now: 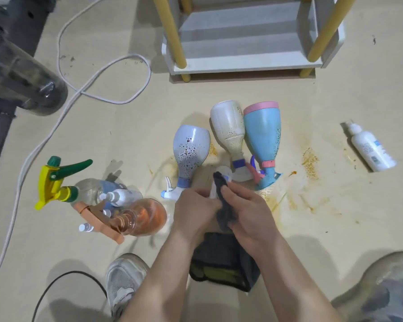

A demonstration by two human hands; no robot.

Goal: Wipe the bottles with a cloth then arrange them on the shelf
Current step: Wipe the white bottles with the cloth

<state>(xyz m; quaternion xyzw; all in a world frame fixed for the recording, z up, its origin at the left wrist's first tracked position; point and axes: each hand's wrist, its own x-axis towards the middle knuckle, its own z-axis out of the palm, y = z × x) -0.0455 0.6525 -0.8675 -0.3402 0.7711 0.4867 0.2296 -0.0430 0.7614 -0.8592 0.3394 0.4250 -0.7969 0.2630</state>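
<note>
Two hands, right hand (247, 212) fingers (236, 190) curled round dark cloth (225, 205), left hand (194, 211) gripping white bottle (212, 191)

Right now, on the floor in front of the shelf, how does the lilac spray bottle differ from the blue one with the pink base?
The lilac spray bottle has a plain base and white trigger; the blue spray bottle has a pink base band, pink collar and blue trigger. Brown spatter marks the lilac bottle's upturned side; the blue bottle shows specks only near its right edge. Both lie on their sides, bases toward the shelf.
</note>
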